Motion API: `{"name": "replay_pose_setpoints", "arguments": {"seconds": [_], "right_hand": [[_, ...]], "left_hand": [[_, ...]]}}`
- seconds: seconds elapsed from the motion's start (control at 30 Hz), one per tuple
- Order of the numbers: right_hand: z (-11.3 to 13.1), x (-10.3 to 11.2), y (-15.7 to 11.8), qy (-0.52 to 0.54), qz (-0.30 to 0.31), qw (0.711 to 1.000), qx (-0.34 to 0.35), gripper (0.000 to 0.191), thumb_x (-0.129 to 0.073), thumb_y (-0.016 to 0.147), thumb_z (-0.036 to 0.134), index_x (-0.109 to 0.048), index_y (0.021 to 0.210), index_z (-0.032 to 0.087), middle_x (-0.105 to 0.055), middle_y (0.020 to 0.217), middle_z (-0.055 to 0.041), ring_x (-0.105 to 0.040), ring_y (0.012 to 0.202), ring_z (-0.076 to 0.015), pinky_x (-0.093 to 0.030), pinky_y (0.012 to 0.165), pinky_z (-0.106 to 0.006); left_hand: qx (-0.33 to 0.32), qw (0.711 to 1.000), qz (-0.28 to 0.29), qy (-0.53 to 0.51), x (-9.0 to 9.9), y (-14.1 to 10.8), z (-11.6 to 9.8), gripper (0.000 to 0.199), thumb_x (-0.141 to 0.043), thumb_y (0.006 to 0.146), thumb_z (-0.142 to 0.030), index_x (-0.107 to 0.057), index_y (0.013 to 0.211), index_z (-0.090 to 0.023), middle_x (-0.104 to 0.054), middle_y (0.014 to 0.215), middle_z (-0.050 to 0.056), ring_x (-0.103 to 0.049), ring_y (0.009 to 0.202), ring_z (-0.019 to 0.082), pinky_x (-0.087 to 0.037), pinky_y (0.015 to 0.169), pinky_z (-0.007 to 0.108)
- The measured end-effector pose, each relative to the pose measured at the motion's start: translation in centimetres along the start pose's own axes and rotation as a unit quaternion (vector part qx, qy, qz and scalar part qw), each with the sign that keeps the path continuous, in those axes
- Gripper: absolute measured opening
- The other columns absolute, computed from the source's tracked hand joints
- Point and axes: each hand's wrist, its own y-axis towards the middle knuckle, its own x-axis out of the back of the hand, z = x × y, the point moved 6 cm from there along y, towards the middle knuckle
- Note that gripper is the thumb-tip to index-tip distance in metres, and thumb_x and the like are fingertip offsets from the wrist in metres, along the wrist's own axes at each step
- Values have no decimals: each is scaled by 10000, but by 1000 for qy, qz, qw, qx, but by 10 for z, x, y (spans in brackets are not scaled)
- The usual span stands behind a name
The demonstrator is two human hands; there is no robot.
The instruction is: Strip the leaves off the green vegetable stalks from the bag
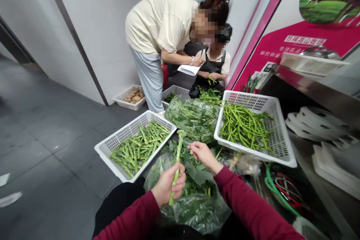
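Observation:
My left hand (170, 184) is wrapped around a thick green vegetable stalk (178, 153), which stands nearly upright with a small budded tip at its top. Just right of that tip is my right hand (201, 153), its thumb and fingers pinched together; whatever they hold, if anything, is too small to make out. Below both hands lies an open clear plastic bag (197, 210) of leafy greens (198, 174). On the left, a white slotted basket (105, 152) contains cut green stalks (140, 146).
Another white basket (281, 131) on the right holds long green beans (244, 123). Behind the hands sits a bagged heap of greens (194, 114). One person (163, 22) bends over with paper; another person (213, 63) sits handling greens. Potatoes (135, 96) fill a back-left basket.

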Motion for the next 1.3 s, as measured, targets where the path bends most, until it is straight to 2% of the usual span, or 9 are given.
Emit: {"name": "replay_pose_setpoints", "arguments": {"seconds": [0.17, 0.37, 0.5, 0.6, 0.77, 0.93, 1.07, 1.17, 1.3], "right_hand": [[32, -7, -29, 266, 39, 963, 8, 425, -414, 795, 524, -554, 687, 137, -411, 501, 40, -314, 365, -49, -216, 353, -190], [44, -5, -42, 330, 7, 944, 1, 317, -583, 701, 473, -494, 789, 181, -435, 642, 52, -332, 400, -37, -222, 345, -176], [42, -16, -47, 308, -9, 951, 15, 291, -560, 718, 444, -459, 720, 171, -441, 558, 53, -338, 387, -50, -257, 365, -186], [37, -16, -51, 242, -78, 966, 38, 229, -534, 732, 383, -435, 703, 179, -393, 476, 71, -339, 378, -69, -273, 383, -197], [49, -9, -71, -17, -173, 974, 144, 97, -483, 756, 272, -451, 717, 188, -420, 548, 46, -395, 482, -99, -325, 487, -222], [59, -41, -103, -140, -70, 948, 276, 113, -401, 794, 185, -508, 757, 185, -537, 724, -24, -498, 688, -144, -376, 650, -251], [32, -38, -103, -56, -77, 977, 189, 113, -425, 798, 237, -525, 777, 189, -544, 688, -10, -509, 646, -145, -390, 605, -248], [-2, -9, -87, 64, -123, 989, 59, 137, -499, 752, 325, -505, 743, 188, -459, 541, 35, -438, 478, -122, -348, 461, -230], [-33, 22, -66, 213, -156, 965, 0, 211, -581, 679, 367, -481, 730, 189, -412, 517, 57, -384, 415, -94, -312, 400, -212]], "left_hand": [[43, 996, 77, 2, -9, -6, 12, 306, -310, 847, -460, -439, 745, -202, -348, 504, -58, -183, 301, 38, -239, 256, 138], [52, 990, 126, 18, -13, -14, 18, 326, -269, 857, -455, -437, 744, -200, -346, 487, -56, -198, 288, 44, -271, 255, 150], [51, 990, 133, 17, -13, -17, 21, 325, -279, 856, -453, -448, 755, -194, -351, 489, -53, -192, 288, 42, -256, 265, 148], [50, 992, 114, 17, -12, -20, 22, 310, -311, 849, -448, -448, 743, -191, -344, 489, -54, -181, 291, 41, -237, 263, 145], [47, 995, 79, 39, -8, -22, 27, 293, -353, 833, -454, -438, 721, -195, -356, 473, -58, -188, 282, 43, -223, 259, 148], [8, 999, -39, 20, 13, -19, 23, 301, -421, 798, -471, -411, 695, -189, -330, 438, -82, -166, 278, 34, -186, 264, 144], [-63, 982, -171, 47, 36, -24, -1, 297, -475, 770, -461, -391, 689, -189, -329, 441, -90, -202, 283, 32, -203, 286, 148], [-127, 926, -331, 129, 62, -36, -41, 223, -437, 807, -360, -376, 682, -185, -342, 451, -83, -268, 297, 43, -259, 316, 165], [-170, 814, -497, 249, 88, -45, -114, 181, -403, 831, -222, -405, 663, -157, -370, 460, -61, -377, 351, 64, -346, 394, 204]]}}
